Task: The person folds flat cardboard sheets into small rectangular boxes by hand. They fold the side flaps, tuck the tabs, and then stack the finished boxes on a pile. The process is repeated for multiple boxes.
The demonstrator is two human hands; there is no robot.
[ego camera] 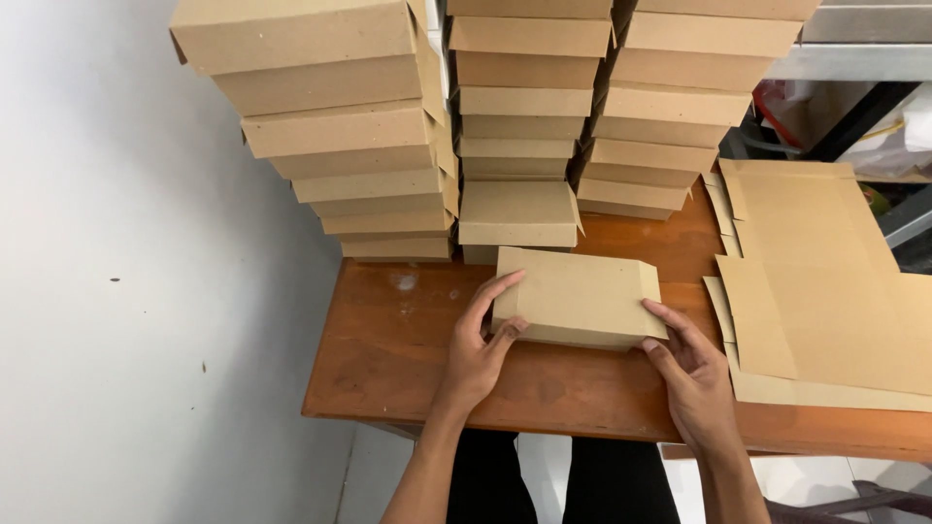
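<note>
A pale wall (116,291) fills the left of the scene, and the wooden table (388,359) butts against it. On the far part of the table stand three stacks of folded brown cardboard boxes: the left stack (340,126) leans and steps outward as it rises, the middle stack (524,97) is straighter, with its lowest box (516,213) jutting toward the near side, and the right stack (680,107) stands just beside it.

Near the table's middle lies the cardboard box (578,296) being handled, just in front of the middle stack. The left hand (478,344) grips the box's left end, fingers spread over the top face and thumb pressed against the near side. The right hand (691,374) holds the right near corner, fingers laid flat along the top edge, thumb at the side; both hands pinch the box between them.

To the right lies a pile of flat, unfolded cardboard blanks (825,291), overhanging the table edge. Behind them, a metal shelf frame (854,58) holds assorted clutter.
</note>
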